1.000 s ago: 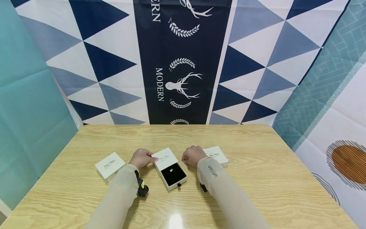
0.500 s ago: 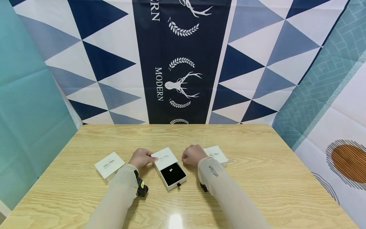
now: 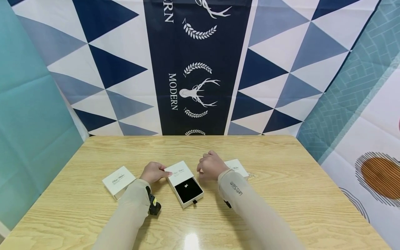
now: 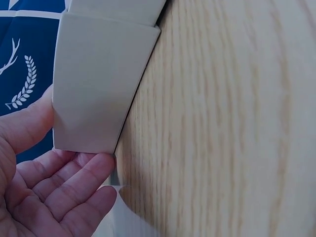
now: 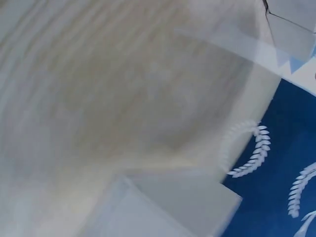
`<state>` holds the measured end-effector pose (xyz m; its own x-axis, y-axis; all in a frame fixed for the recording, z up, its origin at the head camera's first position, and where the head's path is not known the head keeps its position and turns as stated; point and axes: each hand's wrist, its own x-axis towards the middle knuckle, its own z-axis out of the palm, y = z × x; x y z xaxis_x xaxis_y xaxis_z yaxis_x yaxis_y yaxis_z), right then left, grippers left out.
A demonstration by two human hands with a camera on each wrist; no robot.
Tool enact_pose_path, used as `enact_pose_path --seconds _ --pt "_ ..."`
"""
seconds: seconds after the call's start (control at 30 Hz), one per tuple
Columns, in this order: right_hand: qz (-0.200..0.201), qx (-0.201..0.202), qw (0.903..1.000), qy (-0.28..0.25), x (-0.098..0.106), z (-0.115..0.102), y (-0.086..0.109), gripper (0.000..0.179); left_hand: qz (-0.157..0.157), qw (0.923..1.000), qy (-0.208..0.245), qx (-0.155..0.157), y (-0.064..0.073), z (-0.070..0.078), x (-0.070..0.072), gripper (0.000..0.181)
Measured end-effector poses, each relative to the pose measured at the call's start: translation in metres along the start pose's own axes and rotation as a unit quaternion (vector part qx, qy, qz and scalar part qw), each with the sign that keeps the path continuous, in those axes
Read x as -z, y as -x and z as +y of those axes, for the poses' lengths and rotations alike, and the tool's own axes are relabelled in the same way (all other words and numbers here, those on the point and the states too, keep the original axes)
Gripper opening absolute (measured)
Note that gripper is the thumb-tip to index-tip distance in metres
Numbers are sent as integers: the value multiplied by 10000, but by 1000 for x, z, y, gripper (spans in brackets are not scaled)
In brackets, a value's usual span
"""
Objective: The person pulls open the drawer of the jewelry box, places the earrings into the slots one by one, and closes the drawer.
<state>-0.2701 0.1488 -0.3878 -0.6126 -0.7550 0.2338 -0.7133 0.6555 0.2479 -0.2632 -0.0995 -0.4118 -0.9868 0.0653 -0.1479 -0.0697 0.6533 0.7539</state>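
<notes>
In the head view, my left hand (image 3: 153, 172) grips the left side of a white jewelry box (image 3: 178, 173), thumb on top. The box's drawer is pulled partway out toward me. Inside it, a small shiny piece of jewelry (image 3: 186, 185) lies on black padding (image 3: 190, 195). The left wrist view shows thumb and fingers on the box's end (image 4: 98, 89). My right hand (image 3: 210, 167) hovers just right of the box, fingers bent. Its fingertips are partly hidden, so I cannot tell whether it holds something tiny; the right wrist view shows no fingers.
One white box (image 3: 118, 181) with printed script lies on the left of the wooden table (image 3: 297, 205). Another white box (image 3: 236, 167) sits behind my right wrist, with a small clear item (image 3: 251, 175) beside it. A patterned curtain (image 3: 193, 69) hangs behind the table.
My right hand has shifted slightly, its knuckles rising and fingers loosening apart from their tighter curl. The left hand and jewelry box stay in place.
</notes>
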Motion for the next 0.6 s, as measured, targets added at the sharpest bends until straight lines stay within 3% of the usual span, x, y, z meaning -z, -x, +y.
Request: enact_pose_path --seconds 0.1,0.23,0.43,0.6 --pt "555 652 9954 438 5 0 -1 13 -4 10000 -19 -8 0 -1 1 31" --pt "888 1035 9879 740 14 -1 -3 33 -5 10000 -45 -26 0 0 3 32" --pt "912 1240 9832 977 22 -3 -3 35 17 10000 -82 -49 0 -1 3 33" --pt "601 1350 9819 1189 28 -5 3 30 18 9999 -108 -120 2 1 1 33"
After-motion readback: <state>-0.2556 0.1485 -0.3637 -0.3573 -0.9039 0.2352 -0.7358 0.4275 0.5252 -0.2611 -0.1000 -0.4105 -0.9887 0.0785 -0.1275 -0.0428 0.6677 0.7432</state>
